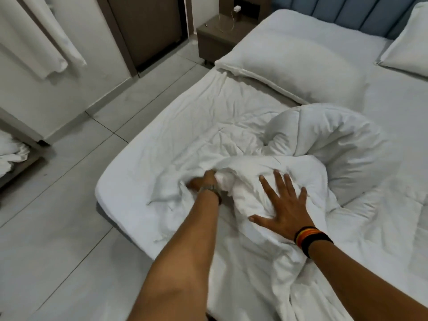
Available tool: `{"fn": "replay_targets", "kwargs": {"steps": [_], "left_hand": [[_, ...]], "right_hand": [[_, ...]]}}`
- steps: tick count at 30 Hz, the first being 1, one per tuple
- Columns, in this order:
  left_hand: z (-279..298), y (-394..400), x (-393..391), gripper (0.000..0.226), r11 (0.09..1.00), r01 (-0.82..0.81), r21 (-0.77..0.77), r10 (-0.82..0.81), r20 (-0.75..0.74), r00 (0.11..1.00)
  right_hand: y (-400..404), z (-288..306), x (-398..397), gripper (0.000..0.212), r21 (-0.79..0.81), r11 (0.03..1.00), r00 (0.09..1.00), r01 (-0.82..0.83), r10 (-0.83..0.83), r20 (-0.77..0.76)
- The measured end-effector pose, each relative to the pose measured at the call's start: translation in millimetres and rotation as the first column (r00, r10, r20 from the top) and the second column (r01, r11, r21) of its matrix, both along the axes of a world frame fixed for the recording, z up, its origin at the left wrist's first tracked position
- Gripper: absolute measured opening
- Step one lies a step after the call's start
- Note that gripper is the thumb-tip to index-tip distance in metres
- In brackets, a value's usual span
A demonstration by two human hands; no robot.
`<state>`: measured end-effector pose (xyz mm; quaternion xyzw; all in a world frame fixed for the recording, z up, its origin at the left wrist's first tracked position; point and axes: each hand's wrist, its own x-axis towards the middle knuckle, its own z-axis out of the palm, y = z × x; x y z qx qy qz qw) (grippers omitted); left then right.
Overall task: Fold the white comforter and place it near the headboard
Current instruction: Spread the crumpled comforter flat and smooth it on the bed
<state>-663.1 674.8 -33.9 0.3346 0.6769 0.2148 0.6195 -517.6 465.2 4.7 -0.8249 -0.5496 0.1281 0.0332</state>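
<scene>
Both forearms are reaching over the bed (pixel 129 172), left hand (pixel 203 181) fingers clutching the rumpled comforter (pixel 324 147), right hand (pixel 284 209) pressing flat with fingers spread (pillows (pixel 291 72), blue headboard (pixel 347 15) and nightstand (pixel 215 40) lying beyond, pale tiled floor (pixel 58 216) alongside).

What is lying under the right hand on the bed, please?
The right hand lies flat, fingers spread, on a bunched fold of the comforter. Beneath that, only more white fabric shows; the mattress under the heap is covered.
</scene>
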Motion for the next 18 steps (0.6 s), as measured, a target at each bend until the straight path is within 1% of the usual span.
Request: {"fn": "replay_targets", "kwargs": {"steps": [1, 2, 3, 4, 5, 6, 7, 8, 9, 10, 11, 12, 13, 14, 15, 16, 17, 18], "left_hand": [[7, 12, -17, 0.102, 0.993, -0.036, 0.115, 0.025, 0.096, 0.995], [25, 32, -38, 0.114, 0.965, -0.123, 0.230, 0.108, 0.080, 0.991], [56, 54, -59, 0.123, 0.932, -0.158, 0.327, 0.141, 0.073, 0.987], [74, 78, -80, 0.124, 0.906, -0.168, 0.388, 0.162, 0.047, 0.986], [86, 99, -106, 0.120, 0.891, -0.127, 0.436, 0.150, -0.018, 0.989], [94, 112, -130, 0.114, 0.878, -0.123, 0.463, 0.173, -0.065, 0.983], [100, 124, -154, 0.111, 0.857, -0.133, 0.498, 0.183, -0.051, 0.982], [91, 138, -179, 0.109, 0.856, -0.183, 0.484, 0.194, 0.029, 0.981], [78, 146, -208, 0.103, 0.866, -0.206, 0.455, 0.173, 0.113, 0.978], [60, 153, -230, 0.093, 0.919, -0.210, 0.334, 0.153, 0.188, 0.970], [40, 152, -249, 0.086, 0.951, -0.169, 0.259, 0.125, 0.177, 0.976], [16, 157, -268, 0.084, 0.977, -0.144, 0.159, 0.122, 0.143, 0.982], [-5, 165, -282, 0.086, 0.994, -0.096, 0.057, 0.085, 0.173, 0.981], [-18, 176, -289, 0.084, 0.996, -0.073, -0.055, 0.083, 0.227, 0.970], [-30, 192, -294, 0.081, 0.991, -0.058, -0.123, 0.094, 0.311, 0.946], [-54, 216, -302, 0.082, 0.988, -0.083, -0.134, 0.122, 0.314, 0.942], [-58, 237, -306, 0.092, 0.979, -0.104, -0.173, 0.155, 0.316, 0.936], [-64, 260, -311, 0.109, 0.955, -0.141, -0.262, 0.207, 0.246, 0.947]], "right_hand": [[5, 3, -7, 0.114, 0.004, 1.000, 1.000, -0.021, 0.021, -0.003], [13, 7, -17, 0.114, 0.022, 0.999, 0.999, -0.042, 0.042, -0.012], [23, 10, -29, 0.113, 0.049, 0.997, 0.998, -0.055, 0.057, -0.035], [35, 11, -42, 0.112, 0.076, 0.995, 0.995, -0.061, 0.067, -0.073], [48, 13, -57, 0.111, 0.101, 0.993, 0.990, -0.069, 0.081, -0.114], [59, 12, -70, 0.111, 0.116, 0.990, 0.985, -0.076, 0.093, -0.147], [72, 10, -83, 0.110, 0.113, 0.990, 0.980, -0.079, 0.098, -0.172], [83, 4, -93, 0.108, 0.085, 0.993, 0.974, -0.082, 0.098, -0.203], [94, -4, -104, 0.106, 0.040, 0.995, 0.966, -0.090, 0.097, -0.241], [105, -14, -115, 0.104, -0.010, 0.995, 0.959, -0.099, 0.093, -0.269], [113, -24, -124, 0.103, -0.051, 0.994, 0.957, -0.098, 0.080, -0.280], [127, -35, -133, 0.102, -0.076, 0.994, 0.957, -0.075, 0.050, -0.285], [145, -44, -140, 0.101, -0.083, 0.996, 0.958, -0.033, 0.008, -0.285], [165, -51, -144, 0.100, -0.068, 0.998, 0.964, 0.017, -0.035, -0.265], [187, -55, -148, 0.099, -0.037, 0.997, 0.971, 0.063, -0.070, -0.230], [207, -55, -150, 0.098, 0.002, 0.995, 0.976, 0.100, -0.098, -0.194], [233, -56, -153, 0.099, 0.024, 0.991, 0.976, 0.132, -0.126, -0.180], [259, -58, -156, 0.101, 0.030, 0.985, 0.968, 0.170, -0.161, -0.193]]}}
